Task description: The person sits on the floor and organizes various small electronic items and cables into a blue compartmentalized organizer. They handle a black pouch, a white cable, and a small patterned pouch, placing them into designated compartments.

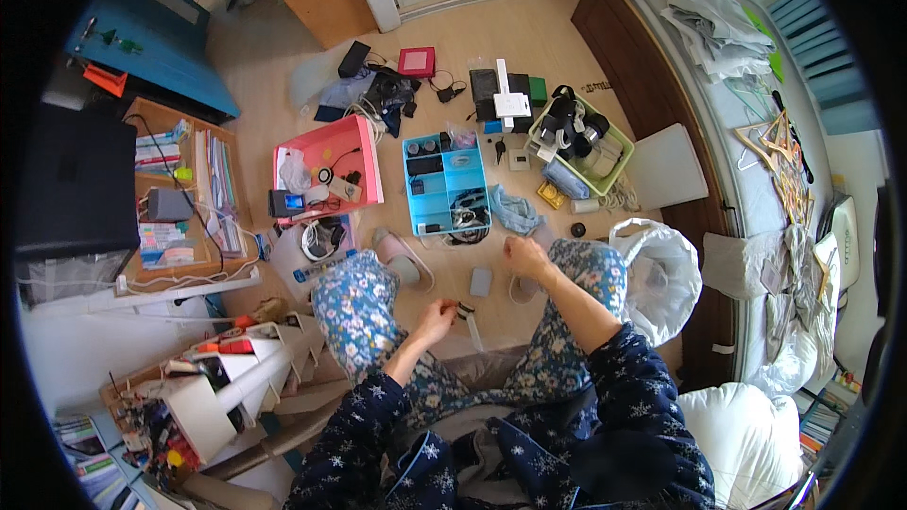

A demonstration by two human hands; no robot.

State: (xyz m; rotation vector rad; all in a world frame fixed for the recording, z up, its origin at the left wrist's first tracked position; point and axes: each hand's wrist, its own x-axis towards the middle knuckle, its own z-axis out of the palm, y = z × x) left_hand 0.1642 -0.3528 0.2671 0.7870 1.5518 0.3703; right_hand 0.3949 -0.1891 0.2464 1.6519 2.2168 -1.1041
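Observation:
My left hand (437, 319) pinches the end of a small item with a dark top and a pale strip (470, 323); its exact kind is unclear. Near my right knee, my right hand (526, 256) is raised with curled fingers, and whether it holds anything cannot be made out. A flat grey box (480, 282) lies on the floor between the hands. Beyond it stands a blue divided organizer box (444, 183) with cables and small dark items in several compartments. A crumpled light-blue cloth (516, 210) lies beside the organizer, and a small black round thing (578, 229) is farther right.
A pink box (377, 156) with odds and ends stands to the left. At the right are a green basket (615, 177) full of devices and a white bin bag (680, 241). Cables, a red box (417, 62) and white packaging (511, 105) lie farther off. Shelves and a bed flank the floor.

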